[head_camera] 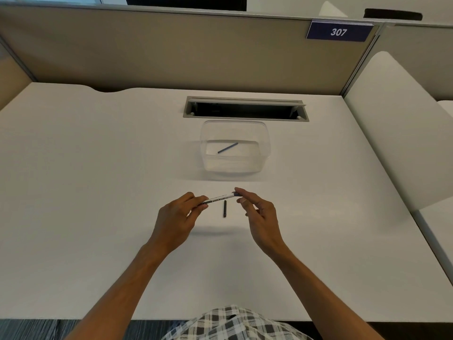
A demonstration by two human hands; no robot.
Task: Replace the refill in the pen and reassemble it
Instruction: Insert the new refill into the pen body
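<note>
A white whiteboard marker pen point(219, 199) is held level above the white desk point(98, 192). My left hand point(177, 217) grips its left end. My right hand point(257, 214) pinches the blue piece point(236, 194) at its right end between thumb and forefinger. Below the pen, a short black refill point(224, 208) lies on the desk, pointing away from me. Another thin blue-grey refill point(228, 148) lies inside a clear plastic container point(263, 153) farther back.
Behind the container is an open cable slot point(245, 109) in the desk. A beige partition point(171, 50) with a "307" sign point(339, 32) closes the back. A white side panel point(397, 128) stands at the right.
</note>
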